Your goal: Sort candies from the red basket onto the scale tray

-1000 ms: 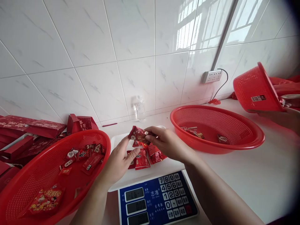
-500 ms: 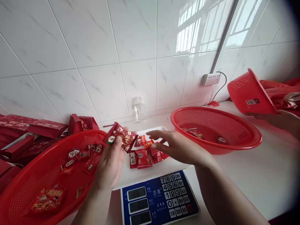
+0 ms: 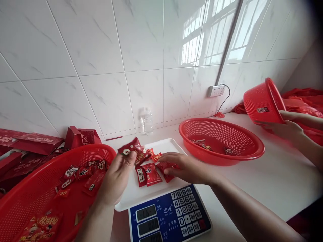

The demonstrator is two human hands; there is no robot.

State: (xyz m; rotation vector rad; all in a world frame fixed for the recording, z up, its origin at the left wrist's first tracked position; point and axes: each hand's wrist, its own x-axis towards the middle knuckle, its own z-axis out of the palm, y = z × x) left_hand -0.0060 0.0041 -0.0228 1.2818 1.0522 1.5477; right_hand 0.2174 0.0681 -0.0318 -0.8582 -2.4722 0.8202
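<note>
My left hand (image 3: 118,174) is closed on a dark red snack packet (image 3: 135,151) with flower prints, held up over the left side of the scale's white tray (image 3: 128,198). My right hand (image 3: 183,168) reaches in low from the right, thumb and fingers apart, over a shiny red packet (image 3: 168,170) on the tray; whether it presses on it I cannot tell. Beside that lie a red packet with large dark characters (image 3: 152,174) and a narrower one with a white label (image 3: 140,176). Small bright red packets (image 3: 156,157) lie behind, partly covered by the held packet.
The blue scale panel (image 3: 168,215) faces me. A red basket (image 3: 15,181) with several packets stands left, another red basket (image 3: 222,161) right. Red boxes (image 3: 37,143), a clear bottle (image 3: 148,122) and a socket strip (image 3: 216,90) line the wall. A co-worker's hands (image 3: 285,129) tilt a third basket (image 3: 262,104).
My right hand has come down onto the shiny red packet. The left hand still holds its packet, now turned a little. The view has shifted right, and the co-worker's second hand shows at the tilted basket.
</note>
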